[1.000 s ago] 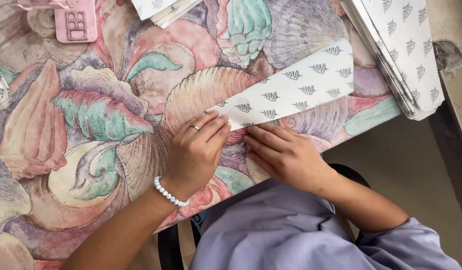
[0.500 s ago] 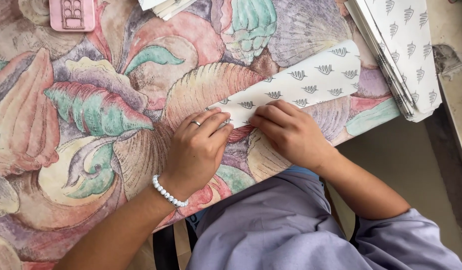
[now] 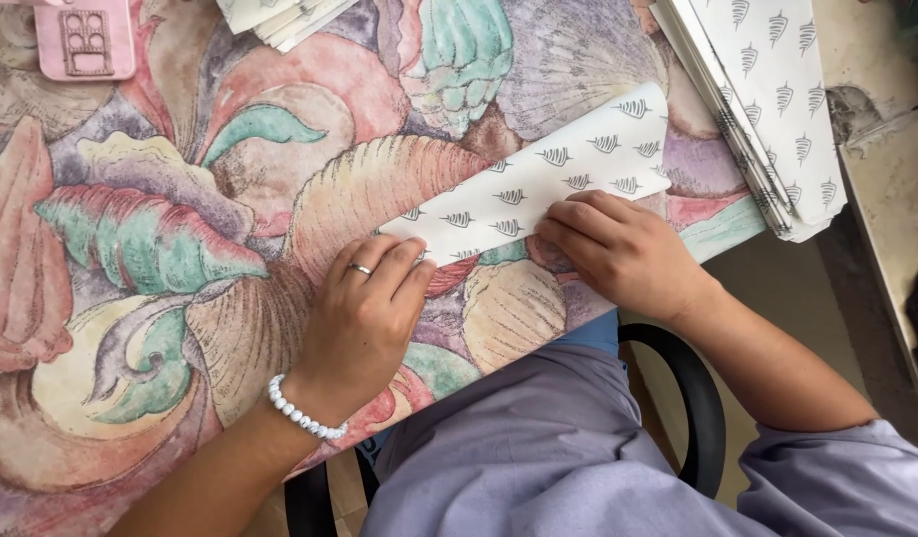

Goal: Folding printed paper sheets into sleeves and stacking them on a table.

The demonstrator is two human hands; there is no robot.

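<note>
Right hand [image 3: 628, 254] slid rightward along paper strip [image 3: 538, 189] edge (fingers flat); left hand [image 3: 364, 313] pins corner.

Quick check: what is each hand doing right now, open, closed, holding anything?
Left hand: open, fingers flat, pressing the near end of the folded paper.
Right hand: open, fingers flat on the paper's lower edge, gripping nothing.

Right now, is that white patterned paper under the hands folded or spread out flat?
Folded. The patterned paper lies as a narrow strip with a straight creased near edge, which the left hand and right hand press down.
</note>
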